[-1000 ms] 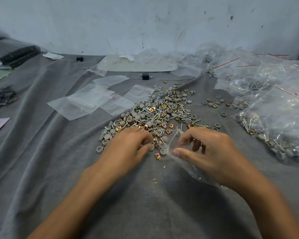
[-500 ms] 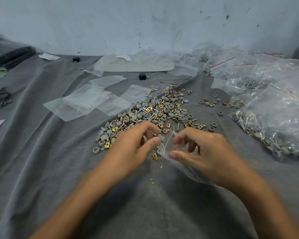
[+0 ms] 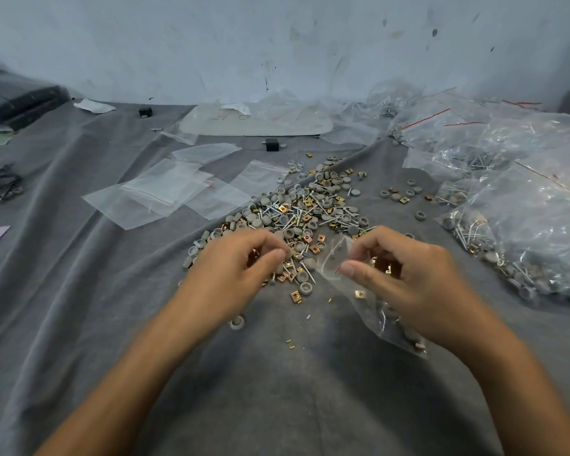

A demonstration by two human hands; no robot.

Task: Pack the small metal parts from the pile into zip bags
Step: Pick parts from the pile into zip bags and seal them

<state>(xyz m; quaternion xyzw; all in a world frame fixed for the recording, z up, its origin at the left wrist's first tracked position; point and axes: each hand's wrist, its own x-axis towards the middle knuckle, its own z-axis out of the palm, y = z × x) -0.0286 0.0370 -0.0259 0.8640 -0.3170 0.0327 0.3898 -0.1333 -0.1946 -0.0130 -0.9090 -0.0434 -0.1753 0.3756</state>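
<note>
A pile of small parts [image 3: 310, 212], grey caps, brass clips and screws, lies on the grey cloth [image 3: 79, 291] in the middle. My right hand [image 3: 405, 281] pinches the mouth of a clear zip bag [image 3: 366, 301] between thumb and fingers; a few parts sit inside the bag. My left hand [image 3: 241, 271] hovers at the pile's near edge with fingertips pinched together, holding some small parts just left of the bag's mouth. What exactly it holds is too small to tell.
Several empty zip bags [image 3: 178, 192] lie flat to the left of the pile. Filled bags [image 3: 524, 209] are heaped at the right. A grey cap [image 3: 237, 322] lies loose under my left wrist. A small black block [image 3: 272, 144] and a wall stand behind.
My left hand has lifted from the pile with its fingers pinched together and moved towards the bag's mouth. My right hand has kept hold of the bag and raised its opening slightly.
</note>
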